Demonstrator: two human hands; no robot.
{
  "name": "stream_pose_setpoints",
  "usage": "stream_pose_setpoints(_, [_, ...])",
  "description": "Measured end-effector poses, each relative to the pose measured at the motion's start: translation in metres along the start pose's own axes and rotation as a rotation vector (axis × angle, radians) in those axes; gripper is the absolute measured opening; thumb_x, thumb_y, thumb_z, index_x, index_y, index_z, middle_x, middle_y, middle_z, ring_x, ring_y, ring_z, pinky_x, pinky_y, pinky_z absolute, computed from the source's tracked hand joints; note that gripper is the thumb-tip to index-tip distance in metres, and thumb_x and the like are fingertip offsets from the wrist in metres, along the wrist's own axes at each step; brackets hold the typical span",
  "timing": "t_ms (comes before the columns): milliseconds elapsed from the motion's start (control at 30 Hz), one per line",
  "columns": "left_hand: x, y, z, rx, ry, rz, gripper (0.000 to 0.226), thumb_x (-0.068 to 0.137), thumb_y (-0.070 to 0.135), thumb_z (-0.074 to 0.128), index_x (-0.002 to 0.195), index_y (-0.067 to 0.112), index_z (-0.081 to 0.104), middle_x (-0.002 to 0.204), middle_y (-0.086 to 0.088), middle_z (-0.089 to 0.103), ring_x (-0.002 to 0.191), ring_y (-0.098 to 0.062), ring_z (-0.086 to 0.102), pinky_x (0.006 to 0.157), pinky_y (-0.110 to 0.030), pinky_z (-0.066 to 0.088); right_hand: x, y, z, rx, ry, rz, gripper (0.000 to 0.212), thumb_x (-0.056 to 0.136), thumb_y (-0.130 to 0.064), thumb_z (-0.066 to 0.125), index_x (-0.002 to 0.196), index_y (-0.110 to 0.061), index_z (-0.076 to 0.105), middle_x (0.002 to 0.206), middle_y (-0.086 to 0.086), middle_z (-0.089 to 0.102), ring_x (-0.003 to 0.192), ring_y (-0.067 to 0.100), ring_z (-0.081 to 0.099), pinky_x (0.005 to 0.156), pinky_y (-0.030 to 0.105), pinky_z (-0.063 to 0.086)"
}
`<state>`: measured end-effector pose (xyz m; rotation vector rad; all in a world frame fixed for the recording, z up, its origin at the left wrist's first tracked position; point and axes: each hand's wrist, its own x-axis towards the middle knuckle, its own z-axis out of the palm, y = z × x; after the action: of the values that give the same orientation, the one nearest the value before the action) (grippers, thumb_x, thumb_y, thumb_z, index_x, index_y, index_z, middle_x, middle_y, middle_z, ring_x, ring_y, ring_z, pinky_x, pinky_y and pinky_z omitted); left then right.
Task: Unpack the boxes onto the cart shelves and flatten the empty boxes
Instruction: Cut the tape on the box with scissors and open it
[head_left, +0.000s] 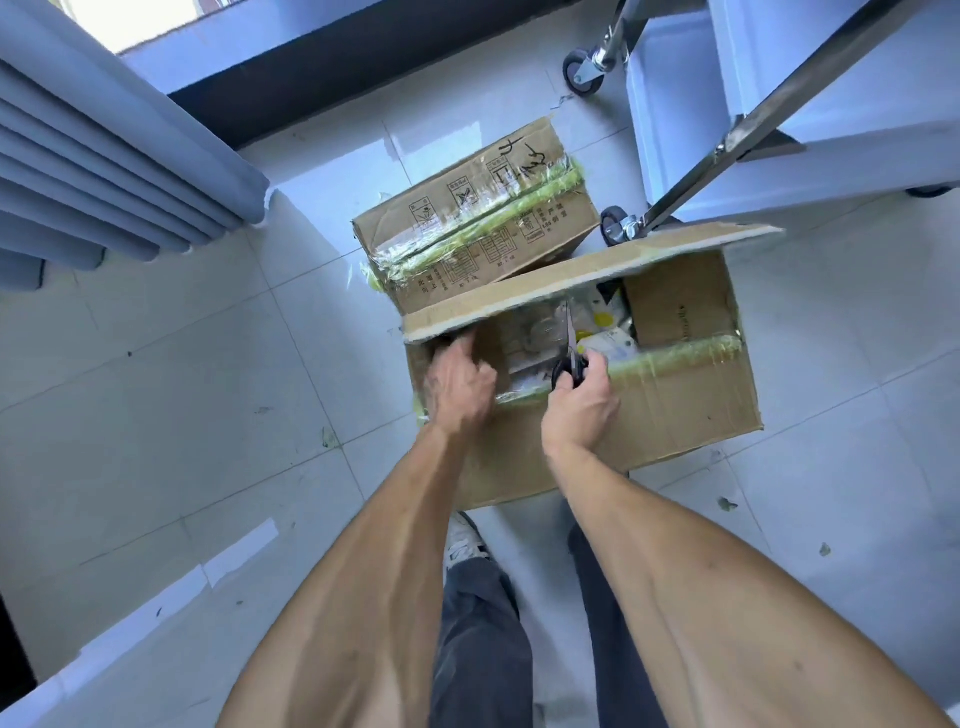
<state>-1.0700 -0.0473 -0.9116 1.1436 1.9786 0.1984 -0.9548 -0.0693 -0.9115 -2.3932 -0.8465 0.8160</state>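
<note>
A large cardboard box (649, 415) sits on the tiled floor (182, 389) right in front of the person's feet, its far flap (571, 275) raised and its near flap, edged with green-tinted tape, folded outward. The left hand (457, 387) reaches into the box's left end, fingers curled at the inner cardboard edge; whether they actually grip it cannot be told. The right hand (582, 405) grips black-handled scissors (570, 358), blades pointing away into the opening. Packaged goods (608, 343), white and yellow, lie inside, with a smaller brown carton (675, 306) at the right. Just behind stands a second cardboard box (467, 218), still taped shut. The metal cart (727, 130) on castor wheels stands at upper right; a grey curtain (104, 171) hangs at left.
</note>
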Motion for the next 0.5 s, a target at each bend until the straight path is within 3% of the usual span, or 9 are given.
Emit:
stream_pose_setpoints(67, [0.011, 0.025, 0.013, 0.119, 0.009, 0.124, 0.081, 0.077, 0.009, 0.05, 0.152, 0.029, 0.03, 0.135, -0.019, 0.051, 0.12, -0.036, 0.049, 0.098, -0.043, 0.043, 0.027, 0.003, -0.009, -0.004, 0.024, -0.02, 0.04, 0.088, 0.001, 0.061, 0.127, -0.007, 0.061, 0.11, 0.02, 0.068, 0.101, 0.038, 0.058, 0.083, 0.037, 0.035])
stream_pose_setpoints(167, [0.025, 0.048, 0.036, 0.209, 0.091, 0.179, 0.083, 0.078, 0.008, 0.052, 0.154, 0.026, 0.025, 0.146, -0.023, 0.036, 0.127, -0.039, 0.042, 0.103, -0.043, 0.039, 0.066, 0.009, -0.02, -0.07, 0.002, -0.079, 0.039, 0.089, -0.001, 0.059, 0.128, -0.009, 0.058, 0.107, 0.02, 0.069, 0.097, 0.039, 0.06, 0.077, 0.04, 0.036])
stream_pose_setpoints(333, [0.033, 0.066, 0.073, 0.282, 0.299, -0.006, 0.083, 0.079, 0.006, 0.055, 0.153, 0.027, 0.022, 0.15, -0.024, 0.025, 0.13, -0.04, 0.037, 0.107, -0.046, 0.032, 0.119, 0.016, -0.031, -0.278, -0.109, -0.297, 0.034, 0.092, -0.01, 0.058, 0.125, -0.018, 0.056, 0.092, 0.017, 0.068, 0.078, 0.039, 0.06, 0.058, 0.034, 0.03])
stream_pose_setpoints(500, [0.07, 0.099, 0.084, 0.213, 0.409, -0.195, 0.091, 0.076, 0.001, 0.052, 0.151, 0.038, 0.017, 0.155, -0.026, 0.01, 0.135, -0.039, 0.029, 0.104, -0.046, 0.034, 0.173, 0.005, -0.028, -0.287, -0.129, -0.283, 0.034, 0.091, -0.011, 0.054, 0.124, -0.02, 0.054, 0.093, 0.015, 0.069, 0.078, 0.038, 0.06, 0.057, 0.036, 0.035])
